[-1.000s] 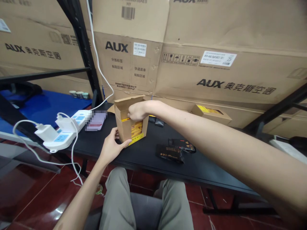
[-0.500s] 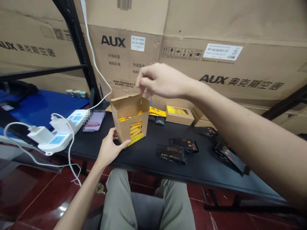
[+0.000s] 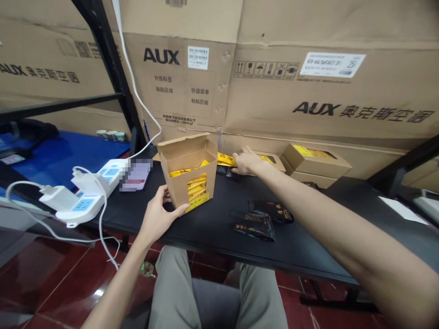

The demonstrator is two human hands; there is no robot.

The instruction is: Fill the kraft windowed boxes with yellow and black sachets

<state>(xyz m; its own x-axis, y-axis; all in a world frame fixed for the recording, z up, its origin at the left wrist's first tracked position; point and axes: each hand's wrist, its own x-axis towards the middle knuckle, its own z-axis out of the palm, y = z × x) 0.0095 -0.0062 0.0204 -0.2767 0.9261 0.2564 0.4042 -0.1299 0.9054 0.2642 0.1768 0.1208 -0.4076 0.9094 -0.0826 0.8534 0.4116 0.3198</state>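
By the left hand [image 3: 157, 215], the open box [image 3: 177, 194] is grasped low on its left side. Just right of the box, farther back on the table [image 3: 206, 228], a yellow packet [image 3: 225, 159] is laid roughly left to right. Its right end is met by the right hand [image 3: 249, 162], the nearer one; whether it is gripped cannot be told.
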